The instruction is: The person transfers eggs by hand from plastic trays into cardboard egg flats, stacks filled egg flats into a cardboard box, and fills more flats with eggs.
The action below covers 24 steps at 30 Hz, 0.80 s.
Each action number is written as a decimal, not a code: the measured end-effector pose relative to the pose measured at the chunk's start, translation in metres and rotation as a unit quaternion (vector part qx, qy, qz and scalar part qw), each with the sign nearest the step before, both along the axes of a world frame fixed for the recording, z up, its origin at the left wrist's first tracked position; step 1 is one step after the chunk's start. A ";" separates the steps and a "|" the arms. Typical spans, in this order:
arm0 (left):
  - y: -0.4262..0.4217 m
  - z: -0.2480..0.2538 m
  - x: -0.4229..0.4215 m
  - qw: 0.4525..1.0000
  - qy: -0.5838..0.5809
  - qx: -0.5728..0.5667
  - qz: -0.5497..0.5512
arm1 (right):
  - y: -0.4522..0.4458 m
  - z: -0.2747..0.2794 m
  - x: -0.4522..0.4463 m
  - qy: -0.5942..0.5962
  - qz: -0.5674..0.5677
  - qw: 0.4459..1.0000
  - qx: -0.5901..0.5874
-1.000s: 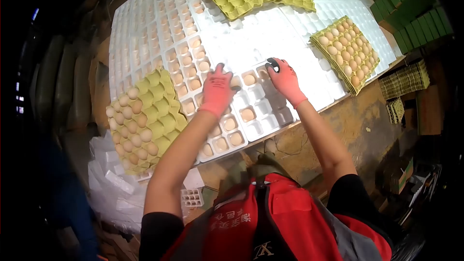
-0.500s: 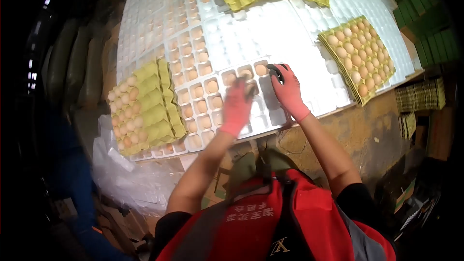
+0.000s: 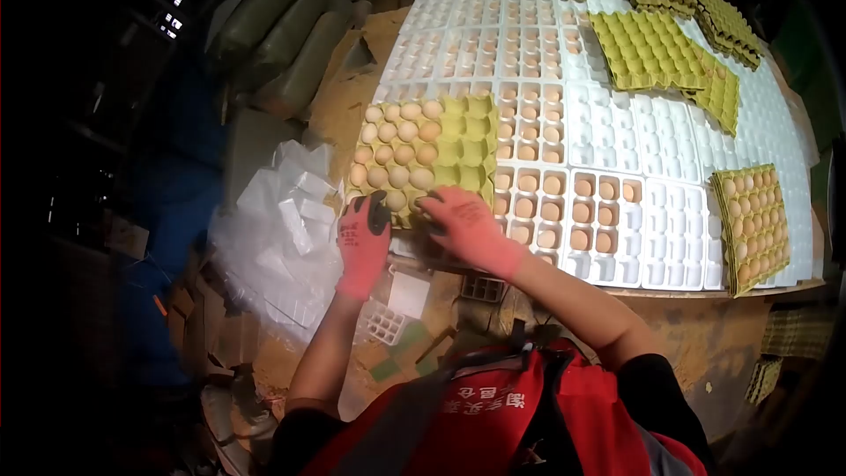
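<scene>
Both hands wear pink gloves with dark fingertips. My left hand is at the near left corner of a yellow-green egg tray, its fingers curled down among the front eggs. My right hand reaches over the tray's near edge, fingers bent together. What either hand grips is hidden under the fingertips. A light brown egg shows between them. Rows of eggs fill the tray's left part; its right part has bare cups. To the right, a white compartment tray holds several eggs in its left and middle columns and one at top right.
More white trays cover the table, many with eggs on the left. An egg-filled stack stands at the right edge. Green trays and further stacks lie at the back. Plastic wrapping and a small white tray are below the table's left side.
Both hands have moved left from the white trays to the egg tray. The view has swung left. More eggs stand in the white tray than a second ago.
</scene>
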<state>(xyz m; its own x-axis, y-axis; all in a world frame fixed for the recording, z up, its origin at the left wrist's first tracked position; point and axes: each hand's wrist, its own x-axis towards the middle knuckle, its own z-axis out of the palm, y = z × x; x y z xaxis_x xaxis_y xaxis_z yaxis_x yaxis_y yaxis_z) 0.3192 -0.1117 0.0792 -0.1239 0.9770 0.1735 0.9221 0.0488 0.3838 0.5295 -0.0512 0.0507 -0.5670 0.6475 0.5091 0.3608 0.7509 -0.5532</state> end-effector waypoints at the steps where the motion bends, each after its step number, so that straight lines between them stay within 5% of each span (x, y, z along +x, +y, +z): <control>1: 0.014 -0.012 -0.017 0.996 0.077 0.024 -0.040 | 0.005 -0.007 -0.030 -0.128 -0.021 0.991 0.038; 3: 0.032 -0.026 -0.036 0.972 0.152 -0.049 -0.173 | 0.010 -0.013 -0.064 -0.255 -0.093 0.959 0.084; 6: 0.045 -0.010 -0.055 0.950 0.131 -0.038 -0.282 | 0.021 -0.018 -0.067 -0.199 -0.066 0.977 0.048; 9: 0.060 -0.015 -0.070 0.930 0.155 -0.032 -0.331 | 0.032 0.001 -0.043 0.057 -0.128 0.956 -0.258; 10: 0.063 -0.013 -0.074 0.936 0.128 -0.032 -0.328 | 0.038 0.007 -0.036 0.250 -0.112 0.866 -0.419; 11: 0.065 -0.010 -0.075 0.939 0.101 -0.035 -0.328 | 0.041 0.015 -0.030 0.432 -0.091 0.712 -0.546; 12: 0.066 -0.005 -0.077 0.953 0.005 -0.041 -0.300 | 0.038 0.025 -0.025 0.322 -0.095 0.814 -0.475; 14: 0.066 0.004 -0.081 0.954 -0.182 -0.061 -0.230 | 0.038 0.029 -0.038 0.231 -0.144 0.882 -0.385; 15: 0.075 -0.027 -0.096 0.914 -0.337 0.008 -0.227 | 0.043 0.034 -0.051 0.179 -0.173 0.862 -0.442; 16: 0.088 -0.021 -0.112 0.854 -0.474 -0.111 -0.186 | 0.040 0.022 -0.072 -0.071 -0.235 0.959 -0.144; 17: 0.101 -0.017 -0.121 0.761 -0.592 -0.228 -0.133 | 0.034 0.027 -0.085 -0.248 -0.212 0.943 -0.060; 18: 0.107 -0.019 -0.116 0.731 -0.630 -0.223 -0.138 | 0.037 0.004 -0.096 -0.305 -0.236 0.922 0.026; 19: 0.111 -0.012 -0.109 0.772 -0.572 -0.234 -0.147 | 0.044 -0.016 -0.103 -0.357 -0.259 0.890 0.113; 21: 0.119 0.008 -0.092 0.843 -0.448 -0.248 -0.166 | 0.057 -0.001 -0.092 -0.266 -0.205 0.941 0.045; 22: 0.124 -0.010 -0.087 0.943 -0.121 -0.103 -0.294 | 0.061 0.008 -0.083 -0.219 -0.177 0.960 0.007; 23: 0.111 -0.005 -0.079 0.943 0.048 -0.011 -0.328 | 0.061 0.020 -0.070 -0.085 -0.179 0.969 -0.145; 24: 0.116 -0.014 -0.074 0.931 0.120 -0.034 -0.342 | 0.059 0.034 -0.056 0.051 -0.174 0.939 -0.291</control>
